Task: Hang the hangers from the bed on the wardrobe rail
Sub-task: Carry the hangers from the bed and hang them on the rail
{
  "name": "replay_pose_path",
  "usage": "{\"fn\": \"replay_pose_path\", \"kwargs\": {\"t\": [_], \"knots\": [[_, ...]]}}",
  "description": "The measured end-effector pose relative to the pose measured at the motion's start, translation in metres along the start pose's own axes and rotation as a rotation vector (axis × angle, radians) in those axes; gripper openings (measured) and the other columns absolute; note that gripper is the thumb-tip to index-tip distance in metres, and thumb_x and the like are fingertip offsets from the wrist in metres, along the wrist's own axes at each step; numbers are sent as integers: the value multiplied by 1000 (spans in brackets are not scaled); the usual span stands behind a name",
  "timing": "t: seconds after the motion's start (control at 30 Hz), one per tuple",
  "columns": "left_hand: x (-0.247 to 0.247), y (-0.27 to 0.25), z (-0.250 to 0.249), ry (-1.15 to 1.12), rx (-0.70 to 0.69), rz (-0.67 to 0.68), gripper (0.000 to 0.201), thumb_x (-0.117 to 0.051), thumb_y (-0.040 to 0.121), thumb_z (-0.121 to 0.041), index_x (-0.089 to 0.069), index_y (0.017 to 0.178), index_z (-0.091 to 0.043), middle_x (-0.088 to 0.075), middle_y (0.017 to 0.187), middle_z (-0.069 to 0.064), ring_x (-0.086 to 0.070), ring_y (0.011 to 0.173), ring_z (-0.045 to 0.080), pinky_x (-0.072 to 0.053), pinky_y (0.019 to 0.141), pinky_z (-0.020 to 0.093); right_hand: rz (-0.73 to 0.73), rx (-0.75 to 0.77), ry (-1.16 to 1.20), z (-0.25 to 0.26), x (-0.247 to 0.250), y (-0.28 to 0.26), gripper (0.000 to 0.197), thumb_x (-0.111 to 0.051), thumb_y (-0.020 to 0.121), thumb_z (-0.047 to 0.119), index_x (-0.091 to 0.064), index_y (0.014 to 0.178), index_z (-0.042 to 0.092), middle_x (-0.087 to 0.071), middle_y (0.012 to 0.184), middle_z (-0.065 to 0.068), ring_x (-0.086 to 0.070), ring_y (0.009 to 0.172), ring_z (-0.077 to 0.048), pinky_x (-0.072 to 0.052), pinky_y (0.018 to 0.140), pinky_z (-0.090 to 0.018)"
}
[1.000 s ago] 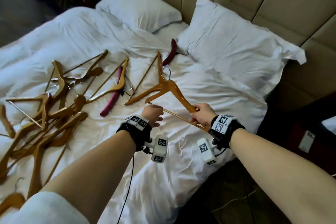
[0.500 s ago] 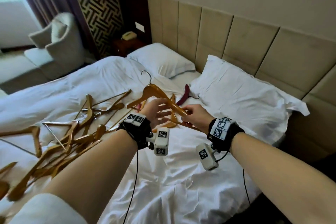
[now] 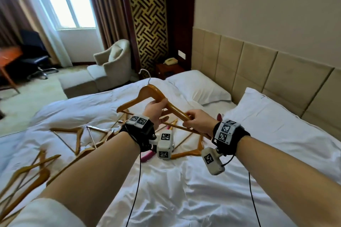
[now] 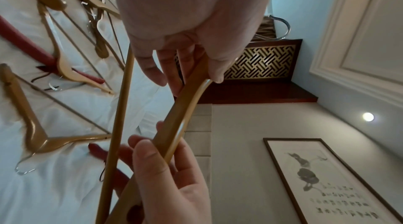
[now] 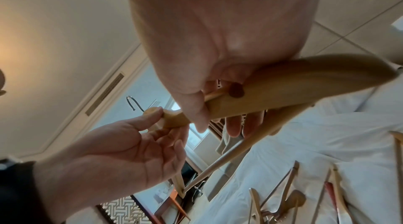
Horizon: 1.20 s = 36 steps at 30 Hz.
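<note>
I hold one wooden hanger [image 3: 147, 94] up above the bed [image 3: 184, 199], its metal hook [image 3: 145, 74] pointing upward. My left hand [image 3: 156, 108] pinches the hanger's sloping arm near the neck, thumb on top and fingers beneath; the left wrist view shows the same hold on the hanger [image 4: 181, 107]. My right hand [image 3: 195, 121] grips the right end of that arm, and in the right wrist view its fingers [image 5: 233, 124] curl round the wood [image 5: 283, 90]. Several more wooden hangers [image 3: 77, 134] and a maroon one [image 3: 147, 156] lie on the sheet. No wardrobe rail is in view.
Two white pillows [image 3: 199, 86] [image 3: 276, 116] lie against the padded headboard [image 3: 258, 64]. Beyond the bed stand a beige armchair [image 3: 110, 64], a dark nightstand with a telephone [image 3: 170, 61], and a desk with an office chair [image 3: 35, 57] by the window.
The hanger has come up off the bed, hook now upright. My left hand has taken hold of its arm. The head view has swung up from the bed toward the room.
</note>
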<state>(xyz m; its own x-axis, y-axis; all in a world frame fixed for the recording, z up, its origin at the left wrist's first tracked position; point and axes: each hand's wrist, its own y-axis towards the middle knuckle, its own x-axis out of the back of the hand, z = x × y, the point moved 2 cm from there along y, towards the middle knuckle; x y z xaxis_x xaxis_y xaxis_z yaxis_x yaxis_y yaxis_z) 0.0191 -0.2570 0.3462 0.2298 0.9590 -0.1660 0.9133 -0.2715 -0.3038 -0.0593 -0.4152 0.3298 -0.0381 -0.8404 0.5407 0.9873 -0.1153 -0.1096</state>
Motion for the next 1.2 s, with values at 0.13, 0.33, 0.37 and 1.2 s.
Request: {"fn": "replay_pose_path", "kwargs": {"t": [0.13, 0.33, 0.37, 1.2], "knots": [[22, -8, -10, -13, -40, -93, 16, -60, 96, -27, -61, 103, -13, -69, 100, 7, -72, 92, 24, -51, 74, 34, 75, 62, -32, 16, -12, 12, 7, -71, 85, 14, -67, 90, 15, -62, 80, -3, -59, 76, -16, -48, 74, -30], [59, -35, -5, -33, -62, -239, 18, -59, 97, -28, -62, 104, -12, -71, 100, 7, -72, 95, 26, -53, 68, 35, 270, 125, -22, 39, -55, 24, 12, -66, 89, 11, -66, 86, 23, -64, 85, -7, -62, 80, -21, -54, 74, -38], [68, -42, -4, -30, -64, -263, 18, -59, 97, -29, -62, 103, -12, -72, 102, 7, -71, 96, 27, -55, 73, 38, 298, 136, -13, 42, -64, 24, 9, -65, 90, 10, -68, 92, 19, -64, 87, -8, -62, 80, -21, -54, 70, -35], [294, -392, 118, -224, 215, -978, 20, -47, 97, -25, -58, 85, -13, -66, 92, 5, -62, 84, 24, -45, 71, 32, 936, 370, 45, 186, -318, -171, 10, -66, 93, 18, -67, 99, 10, -70, 87, -12, -66, 72, -20, -54, 63, -31]]}}
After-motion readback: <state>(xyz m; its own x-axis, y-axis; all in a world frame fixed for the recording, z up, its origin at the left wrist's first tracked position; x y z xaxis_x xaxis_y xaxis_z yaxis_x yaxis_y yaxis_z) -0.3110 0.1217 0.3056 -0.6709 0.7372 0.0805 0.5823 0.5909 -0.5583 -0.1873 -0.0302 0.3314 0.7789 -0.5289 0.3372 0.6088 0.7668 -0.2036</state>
